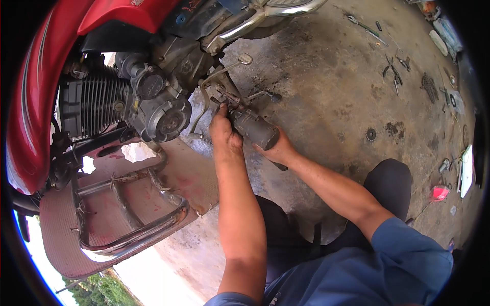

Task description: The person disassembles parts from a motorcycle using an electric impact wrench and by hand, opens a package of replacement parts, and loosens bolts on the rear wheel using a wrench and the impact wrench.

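Observation:
Both of my hands are on a dark grey, barrel-shaped power tool (pixel 258 130) that looks like an impact wrench. My left hand (pixel 225 127) is closed around its front end, with the fingers partly hidden. My right hand (pixel 282 148) grips it from below near the rear, and most of those fingers are out of sight behind the barrel. The tool's front end is beside the bent foot pedal lever (pixel 205 89) of a red motorcycle (pixel 30 117). Left of my hands is the motorcycle's finned engine (pixel 102 102), with a round cover.
A metal guard frame (pixel 127 214) lies on a reddish ribbed mat (pixel 56 224). Pliers (pixel 393 74), an adjustable wrench (pixel 365 29) and a dark round part (pixel 371 134) lie on the stained concrete floor. A red scrap (pixel 439 193) is at the far right.

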The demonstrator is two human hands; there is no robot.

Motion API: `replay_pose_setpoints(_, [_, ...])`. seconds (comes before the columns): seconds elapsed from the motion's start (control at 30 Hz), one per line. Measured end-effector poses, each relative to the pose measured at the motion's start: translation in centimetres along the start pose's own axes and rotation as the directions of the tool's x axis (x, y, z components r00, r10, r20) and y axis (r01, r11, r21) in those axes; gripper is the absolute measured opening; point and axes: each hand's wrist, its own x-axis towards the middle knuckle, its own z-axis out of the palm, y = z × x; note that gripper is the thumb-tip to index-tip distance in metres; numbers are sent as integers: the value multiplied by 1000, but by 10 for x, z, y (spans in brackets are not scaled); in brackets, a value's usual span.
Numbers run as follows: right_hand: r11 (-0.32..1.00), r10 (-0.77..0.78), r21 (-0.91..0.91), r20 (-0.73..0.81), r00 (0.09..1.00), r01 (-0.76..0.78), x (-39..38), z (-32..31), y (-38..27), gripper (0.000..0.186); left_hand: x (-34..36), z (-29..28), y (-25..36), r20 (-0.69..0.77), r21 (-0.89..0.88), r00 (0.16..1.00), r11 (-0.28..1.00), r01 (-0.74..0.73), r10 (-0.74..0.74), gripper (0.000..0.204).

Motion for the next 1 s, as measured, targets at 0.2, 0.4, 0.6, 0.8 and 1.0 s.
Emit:
replay_pose_setpoints(0.2, [771, 229, 583, 119, 966, -255, 3, 41, 31, 39, 7, 0, 12, 169, -32, 981, 996, -87, 92, 28])
replay_pose_setpoints(0.4, [921, 123, 361, 81, 989, -144, 11, 61, 16, 52, 9, -9, 19, 115, 78, 990, 993, -87, 78, 28])
replay_pose_setpoints(0.6, [924, -107, 374, 43, 993, 83, 29, 55, 42, 62, 4, -11, 11, 181, 214, 962, 947, -240, 203, 29])
replay_pose_setpoints(0.8, [943, -169, 293, 27, 985, 154, 32, 62, 60, 63, 9, -12, 9, 228, 200, 931, 922, -332, 286, 35])
replay_pose_setpoints(1.0, [957, -154, 253, 27, 988, 143, 37, 75, 75, 59, 10, -5, 12, 168, 109, 968, 973, -204, 184, 24])
